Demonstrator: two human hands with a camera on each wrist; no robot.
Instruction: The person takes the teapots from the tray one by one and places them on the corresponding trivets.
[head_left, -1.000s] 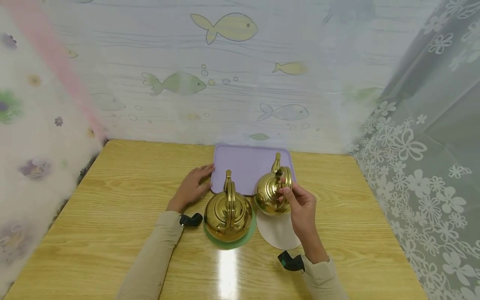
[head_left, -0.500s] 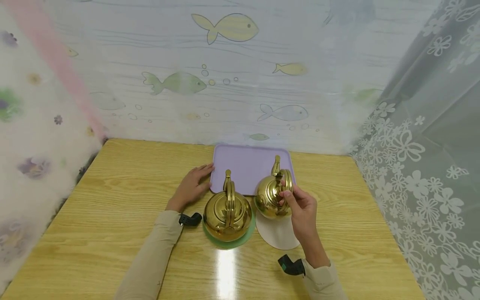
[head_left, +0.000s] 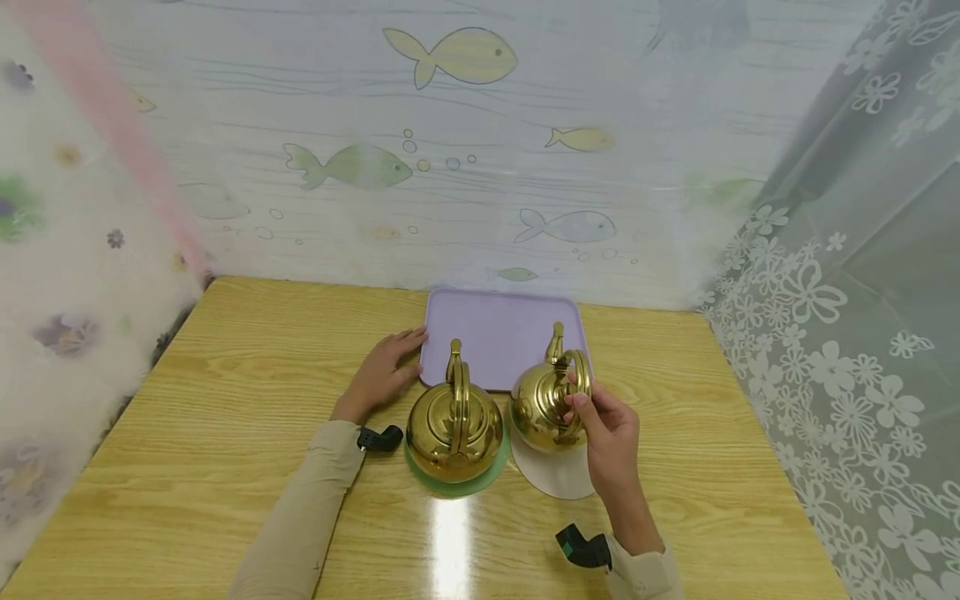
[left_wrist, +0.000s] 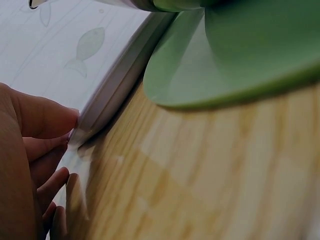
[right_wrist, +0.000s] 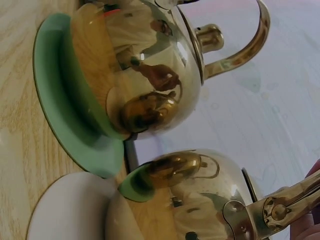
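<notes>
A shiny gold kettle (head_left: 538,407) hangs by its arched handle from my right hand (head_left: 613,437), the thumb and fingers curled round the handle. It overlaps the round cream mat (head_left: 558,475), its spout pointing away from me. In the right wrist view, the base of this kettle (right_wrist: 210,200) comes close over the cream mat (right_wrist: 70,210). To its left, a second gold kettle (head_left: 453,433) stands upright on a green round mat (head_left: 450,487). My left hand (head_left: 382,371) touches the left edge of the lilac tray (head_left: 487,325) with its fingertips; the left wrist view has the thumb (left_wrist: 52,117) right at the rim.
The wooden table (head_left: 247,417) backs onto a pale curtain (head_left: 450,192) with printed fish. A lace-patterned curtain (head_left: 840,358) hangs at the right side, and a flowered one (head_left: 67,275) at the left. The tray lies behind both kettles.
My right hand has brought the held kettle back toward me and slightly right, from over the tray's front edge to over the cream mat. The left hand and the other kettle stay put.
</notes>
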